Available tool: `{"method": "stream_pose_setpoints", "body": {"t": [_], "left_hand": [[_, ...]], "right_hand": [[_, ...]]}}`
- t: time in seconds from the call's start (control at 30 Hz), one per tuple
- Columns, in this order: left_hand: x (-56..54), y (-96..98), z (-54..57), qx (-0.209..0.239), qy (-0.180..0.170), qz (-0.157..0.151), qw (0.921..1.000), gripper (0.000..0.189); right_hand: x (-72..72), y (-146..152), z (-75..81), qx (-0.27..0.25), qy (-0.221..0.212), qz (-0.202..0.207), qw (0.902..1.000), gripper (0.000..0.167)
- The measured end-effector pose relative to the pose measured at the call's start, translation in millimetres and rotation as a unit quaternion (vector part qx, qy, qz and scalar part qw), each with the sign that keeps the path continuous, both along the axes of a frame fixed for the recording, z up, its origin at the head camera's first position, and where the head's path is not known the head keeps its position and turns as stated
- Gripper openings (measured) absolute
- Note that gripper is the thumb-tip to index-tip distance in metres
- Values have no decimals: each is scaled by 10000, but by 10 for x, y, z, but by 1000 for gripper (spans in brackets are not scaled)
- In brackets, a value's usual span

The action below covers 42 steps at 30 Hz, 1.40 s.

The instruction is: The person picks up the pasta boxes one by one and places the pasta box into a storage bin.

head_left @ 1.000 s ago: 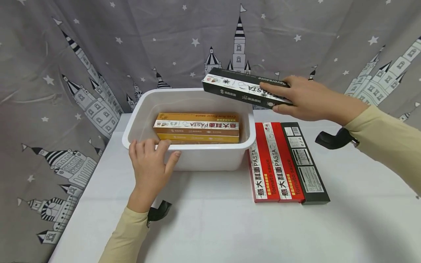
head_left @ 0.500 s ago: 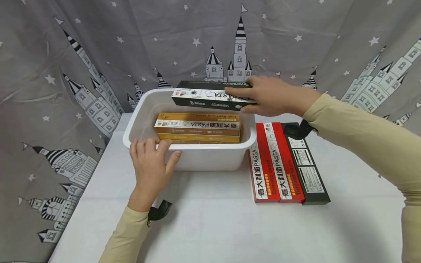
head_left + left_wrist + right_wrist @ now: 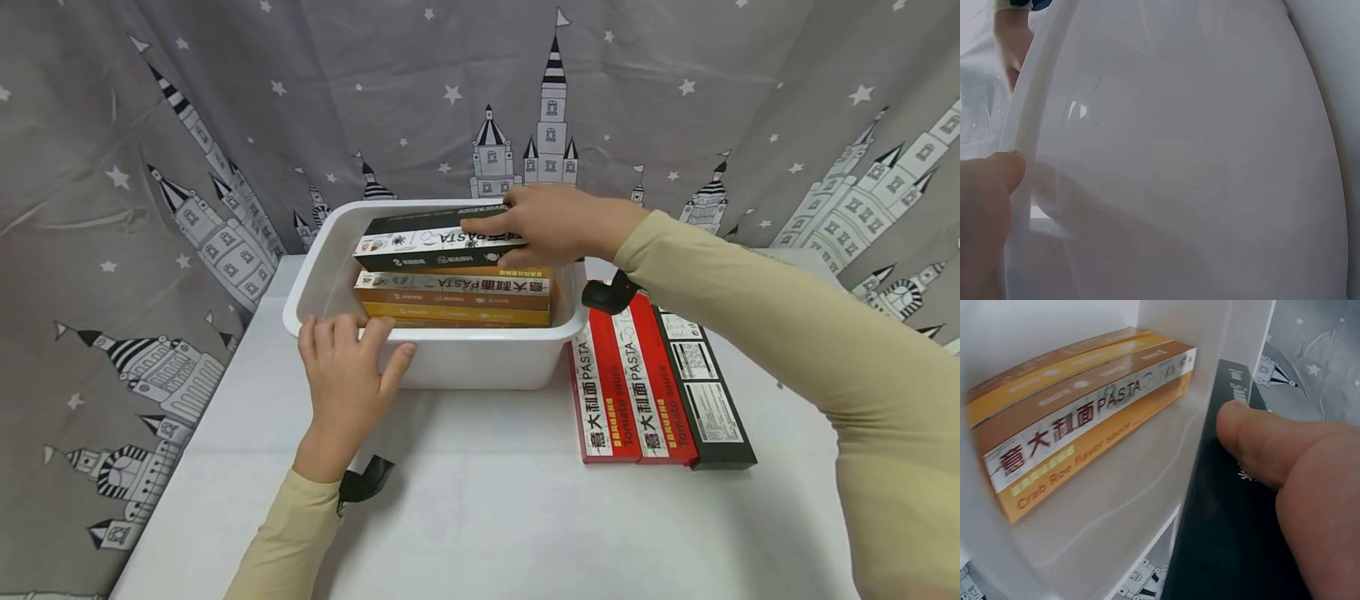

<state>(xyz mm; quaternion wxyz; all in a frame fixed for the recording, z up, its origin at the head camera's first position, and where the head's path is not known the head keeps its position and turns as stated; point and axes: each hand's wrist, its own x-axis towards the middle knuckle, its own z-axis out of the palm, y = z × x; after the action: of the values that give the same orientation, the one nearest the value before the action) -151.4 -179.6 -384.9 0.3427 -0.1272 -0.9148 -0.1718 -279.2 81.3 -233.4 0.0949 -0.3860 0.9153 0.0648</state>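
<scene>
My right hand (image 3: 551,221) grips a black pasta box (image 3: 435,242) near its right end. The box hangs at a slight tilt in the back part of the white plastic tub (image 3: 480,362), above the yellow-orange pasta boxes (image 3: 453,298) lying inside. In the right wrist view, the thumb (image 3: 1254,440) presses the black box's side. My left hand (image 3: 341,387) holds the tub's front rim near the left corner, fingers hooked over the edge. Its thumb (image 3: 1013,172) lies against the rim in the left wrist view; the fingertips inside are hidden.
Right of the tub, two red tomato pasta boxes (image 3: 630,383) and another black box (image 3: 708,392) lie side by side on the white table (image 3: 480,517). My right forearm crosses above their far ends. A grey castle-print curtain (image 3: 420,83) stands behind.
My right hand has carried the black pasta box leftward and down, from above the tub's right end into its opening. The left hand has stayed on the rim.
</scene>
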Motion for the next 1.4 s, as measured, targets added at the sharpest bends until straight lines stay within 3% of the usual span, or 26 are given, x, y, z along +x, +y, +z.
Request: {"method": "stream_pose_setpoints", "body": {"t": [0.53,0.83,1.4], "left_hand": [[3,5,15,8,-40,35,10000,76],[9,2,20,-2,-72,18,10000,39],[16,7,22,-22,-23,3,10000,37]], "right_hand": [[-96,-365,-62,303,-271,-79,9991,68],[-141,-453,-140,313,-303,-86,9990,69],[-226,-456,-239,186,-444,-200,9986,73]]}}
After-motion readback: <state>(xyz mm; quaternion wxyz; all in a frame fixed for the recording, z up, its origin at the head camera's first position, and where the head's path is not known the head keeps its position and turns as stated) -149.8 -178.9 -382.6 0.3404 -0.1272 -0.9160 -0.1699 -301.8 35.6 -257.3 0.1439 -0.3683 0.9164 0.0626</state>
